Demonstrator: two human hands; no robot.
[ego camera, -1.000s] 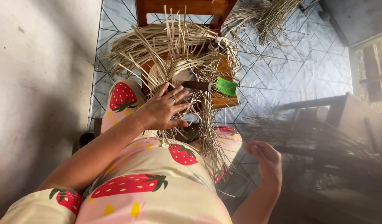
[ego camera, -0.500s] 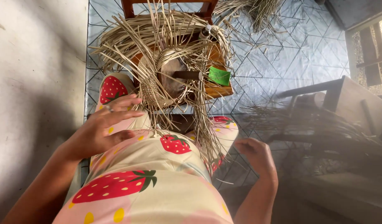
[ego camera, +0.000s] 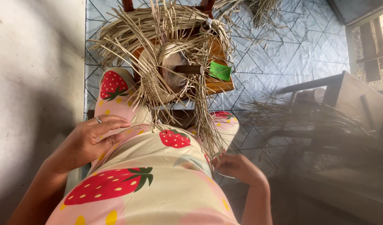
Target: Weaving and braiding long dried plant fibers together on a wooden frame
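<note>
Right hand (ego camera: 237, 168) has a closed grip on hanging straw strands (ego camera: 208, 133) at five o'clock; left hand (ego camera: 89, 139) lies open on the thigh. One half-woven straw hat (ego camera: 166, 71) sits at twelve o'clock on one wooden stool (ego camera: 218, 83), with one green piece (ego camera: 220, 71) beside it.

Bright daylight from upper right, dark blurred lower right corner, soft shadow on left wall, perhaps wide-angle edge stretch
</note>
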